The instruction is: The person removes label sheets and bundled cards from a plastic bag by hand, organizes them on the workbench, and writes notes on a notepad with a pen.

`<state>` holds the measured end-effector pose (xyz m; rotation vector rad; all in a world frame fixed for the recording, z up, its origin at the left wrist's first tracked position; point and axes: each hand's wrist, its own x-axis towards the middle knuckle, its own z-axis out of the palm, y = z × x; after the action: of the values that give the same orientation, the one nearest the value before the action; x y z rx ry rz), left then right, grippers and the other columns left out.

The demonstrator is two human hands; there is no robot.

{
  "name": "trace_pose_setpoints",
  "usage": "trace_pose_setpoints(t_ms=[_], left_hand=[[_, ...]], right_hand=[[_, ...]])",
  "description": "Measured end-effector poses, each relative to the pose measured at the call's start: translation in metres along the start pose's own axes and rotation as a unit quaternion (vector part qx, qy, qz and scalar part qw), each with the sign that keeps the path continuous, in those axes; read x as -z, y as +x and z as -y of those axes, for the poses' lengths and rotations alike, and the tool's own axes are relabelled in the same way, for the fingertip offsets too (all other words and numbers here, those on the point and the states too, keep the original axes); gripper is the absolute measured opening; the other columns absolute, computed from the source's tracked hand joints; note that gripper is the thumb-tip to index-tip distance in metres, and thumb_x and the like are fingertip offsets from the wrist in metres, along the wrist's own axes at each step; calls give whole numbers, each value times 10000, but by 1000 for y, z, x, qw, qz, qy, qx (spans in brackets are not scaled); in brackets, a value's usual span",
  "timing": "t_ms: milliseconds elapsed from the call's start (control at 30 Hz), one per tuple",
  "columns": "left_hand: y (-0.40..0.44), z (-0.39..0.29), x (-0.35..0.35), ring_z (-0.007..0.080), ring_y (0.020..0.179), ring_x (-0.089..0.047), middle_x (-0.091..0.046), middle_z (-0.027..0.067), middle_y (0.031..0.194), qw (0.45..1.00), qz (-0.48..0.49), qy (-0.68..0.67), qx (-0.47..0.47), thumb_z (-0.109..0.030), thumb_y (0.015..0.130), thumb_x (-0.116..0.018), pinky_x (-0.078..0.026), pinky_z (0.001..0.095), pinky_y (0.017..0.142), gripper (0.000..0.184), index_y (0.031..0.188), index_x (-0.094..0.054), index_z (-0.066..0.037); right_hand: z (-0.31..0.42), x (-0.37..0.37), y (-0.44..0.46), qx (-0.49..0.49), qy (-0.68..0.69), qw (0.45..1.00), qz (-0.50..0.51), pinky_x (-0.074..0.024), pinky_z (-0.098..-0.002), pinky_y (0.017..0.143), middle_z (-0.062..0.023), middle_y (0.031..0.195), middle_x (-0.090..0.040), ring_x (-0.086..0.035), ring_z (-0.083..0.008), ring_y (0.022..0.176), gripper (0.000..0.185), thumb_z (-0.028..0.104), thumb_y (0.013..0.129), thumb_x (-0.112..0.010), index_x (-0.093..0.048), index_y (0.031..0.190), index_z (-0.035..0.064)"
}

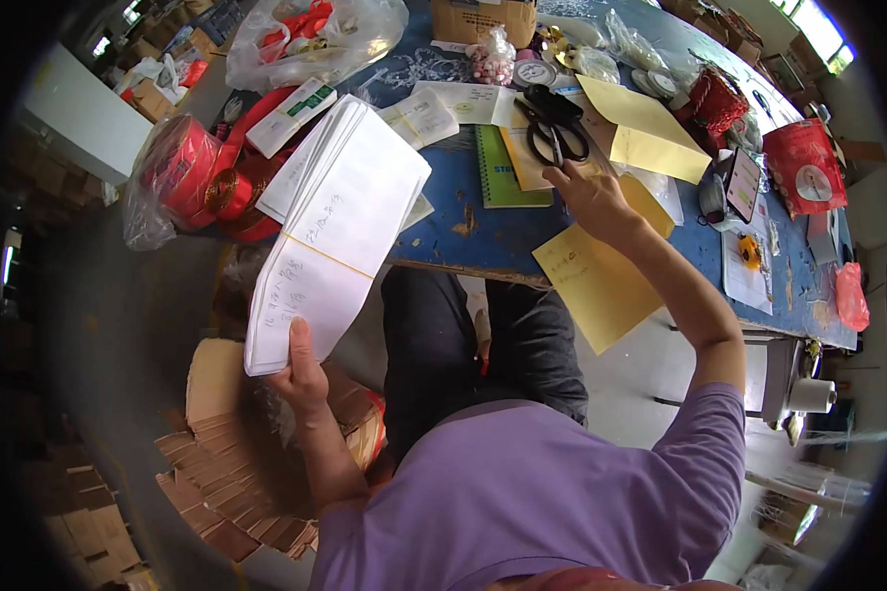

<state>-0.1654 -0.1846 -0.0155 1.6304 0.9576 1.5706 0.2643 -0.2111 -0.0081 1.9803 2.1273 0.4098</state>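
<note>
My left hand grips the lower end of a thick stack of white paper, thumb on top. A thin yellow rubber band goes round the stack, and handwriting marks its top sheet. My right hand is over the table's front part, its fingers closed at the metal part of black-handled scissors. Below my right wrist, a yellow sheet with handwriting hangs over the table edge. Beside the scissors lies a green notebook. Folded yellow paper sits just beyond my right hand.
Red ribbon rolls in plastic lie at the left of the blue table. Farther back are a plastic bag and a cardboard box. A phone stands at the right. Flattened cardboard lies on the floor.
</note>
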Motion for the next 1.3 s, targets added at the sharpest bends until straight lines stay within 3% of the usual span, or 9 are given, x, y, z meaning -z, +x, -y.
trace_pose_setpoints(t_ms=[267, 633, 933, 1100, 1133, 1167, 1200, 1233, 1300], left_hand=[[-7, -1, 16, 210, 1016, -592, -609, 148, 1152, 999, -47, -15, 11, -31, 934, -545, -473, 320, 891, 303, 1208, -532, 96], [-10, -1, 16, 210, 1011, -600, -614, 159, 1159, 998, -59, -16, 19, -54, 932, -563, -489, 318, 866, 310, 1203, -543, 97], [-7, 2, 4, 221, 1010, -611, -624, 166, 1152, 993, -50, -78, 69, -28, 909, -564, -496, 346, 865, 296, 1177, -567, 97], [9, 31, -21, 353, 1023, -633, -618, 248, 1146, 962, 51, 240, -119, 0, 864, -576, -490, 416, 896, 319, 1181, -591, 38], [11, 28, -30, 355, 1030, -630, -610, 248, 1161, 898, 96, 380, -198, -16, 870, -579, -491, 419, 895, 320, 1186, -587, 36], [17, 32, -46, 317, 1057, -616, -598, 222, 1186, 951, 88, 255, -150, -36, 884, -575, -484, 402, 907, 339, 1211, -562, 51], [23, 19, -68, 274, 1101, -585, -573, 192, 1226, 995, 96, -25, 25, -56, 904, -566, -468, 375, 933, 379, 1259, -508, 65], [28, 6, -90, 231, 1144, -554, -547, 161, 1266, 933, 8, -313, 177, -76, 923, -558, -452, 348, 958, 425, 1306, -455, 79], [26, -1, -102, 233, 1158, -536, -527, 147, 1285, 928, 26, -329, 171, -90, 930, -550, -442, 351, 970, 460, 1340, -415, 69]], right_hand=[[0, -32, 22, 25, -39, 998, -35, -551, -355, 617, -163, 1221, -533, -677, -242, 674, 424, 65, 836, -550, -428, 1241, 88], [25, -10, 23, 127, 55, 988, -64, -516, -361, 583, -101, 926, -513, -641, -257, 709, 400, 28, 781, -608, -426, 1135, 66], [8, -19, 31, -151, 258, 945, -132, -487, -495, 661, -155, 996, -607, -622, -416, 805, 314, 216, 886, -633, -445, 1109, 100], [4, -29, 50, -224, 290, 926, -83, -472, -473, 763, -178, 977, -623, -614, -392, 922, 390, 209, 810, -693, -445, 1074, 63], [1, -28, 51, -231, 308, 920, -73, -471, -463, 775, -177, 967, -626, -613, -385, 935, 407, 200, 787, -707, -448, 1068, 61], [-2, -27, 52, -239, 325, 913, -64, -470, -453, 787, -176, 956, -628, -611, -379, 948, 423, 190, 765, -721, -450, 1062, 59], [-5, -25, 52, -232, 340, 909, -58, -476, -450, 789, -182, 956, -630, -614, -381, 949, 430, 189, 759, -718, -446, 1063, 53], [-9, -25, 51, -226, 355, 906, -54, -482, -448, 791, -188, 956, -632, -617, -383, 949, 437, 188, 752, -716, -442, 1063, 48], [-13, -32, 49, -224, 376, 896, -80, -481, -438, 793, -183, 927, -628, -619, -375, 927, 455, 185, 722, -724, -435, 1047, 50]])
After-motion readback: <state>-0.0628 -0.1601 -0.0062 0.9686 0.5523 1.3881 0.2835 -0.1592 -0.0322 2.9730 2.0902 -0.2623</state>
